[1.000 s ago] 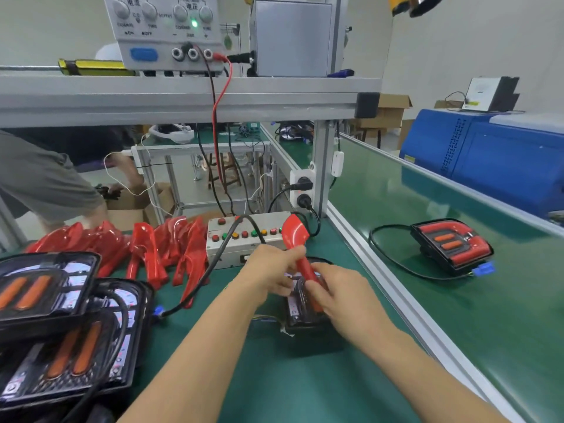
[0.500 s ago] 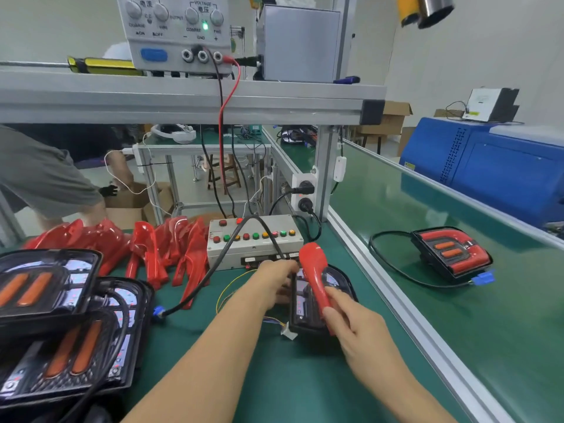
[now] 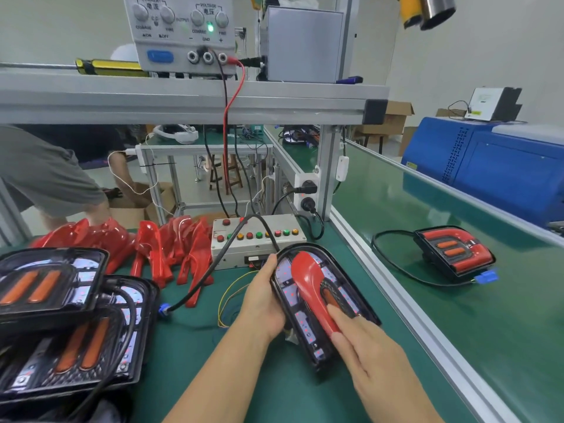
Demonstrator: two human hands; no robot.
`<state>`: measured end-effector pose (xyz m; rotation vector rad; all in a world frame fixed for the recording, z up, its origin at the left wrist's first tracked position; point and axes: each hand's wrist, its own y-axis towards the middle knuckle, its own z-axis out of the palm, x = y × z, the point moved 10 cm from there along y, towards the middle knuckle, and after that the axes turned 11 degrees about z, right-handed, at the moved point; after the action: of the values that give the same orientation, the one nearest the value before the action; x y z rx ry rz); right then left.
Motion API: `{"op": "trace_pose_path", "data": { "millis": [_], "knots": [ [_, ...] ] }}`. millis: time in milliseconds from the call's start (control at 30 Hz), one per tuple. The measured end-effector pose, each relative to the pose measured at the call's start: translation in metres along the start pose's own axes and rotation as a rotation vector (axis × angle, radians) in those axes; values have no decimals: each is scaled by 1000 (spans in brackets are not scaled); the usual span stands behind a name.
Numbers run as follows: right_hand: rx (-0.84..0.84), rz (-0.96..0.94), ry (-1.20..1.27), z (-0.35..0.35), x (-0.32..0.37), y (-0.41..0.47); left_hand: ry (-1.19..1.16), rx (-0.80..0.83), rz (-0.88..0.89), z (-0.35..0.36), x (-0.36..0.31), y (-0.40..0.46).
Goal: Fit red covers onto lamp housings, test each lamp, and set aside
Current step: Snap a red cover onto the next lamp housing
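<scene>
On the green desk (image 3: 305,398) the right hand (image 3: 375,355) pinches the near end of a glossy red plastic cover (image 3: 311,285) lying across a black lamp housing (image 3: 308,337), whose left edge the left hand (image 3: 262,300) grips, short of a grey button-studded test box (image 3: 259,242).

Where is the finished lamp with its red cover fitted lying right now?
In the head view, the finished lamp lies to the right on the green conveyor belt, beyond the aluminium rail.
</scene>
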<state>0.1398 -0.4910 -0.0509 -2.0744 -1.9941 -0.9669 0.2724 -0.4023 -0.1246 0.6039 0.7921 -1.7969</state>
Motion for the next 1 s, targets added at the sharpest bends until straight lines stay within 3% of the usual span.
{"op": "trace_pose_path", "data": {
  "millis": [167,433,633,767,867,933,1000],
  "knots": [
    [-196,-131,-163,-5,18,-9,9,-41,27,0,-2,-4],
    [-212,-29,-211,7,20,6,-24,-12,16,5,2,-11],
    [-194,24,-130,13,17,1,76,93,210,16,-14,-12],
    [-49,148,115,7,0,-3,64,15,237,5,-20,-11],
    [40,487,463,6,-41,-13,19,-19,237,-1,-28,-9],
    [183,738,737,28,-62,-21,-10,-17,250,0,-33,-9],
    [371,858,1086,54,-55,-26,-17,-6,249,5,-34,-13]
  ]
}}
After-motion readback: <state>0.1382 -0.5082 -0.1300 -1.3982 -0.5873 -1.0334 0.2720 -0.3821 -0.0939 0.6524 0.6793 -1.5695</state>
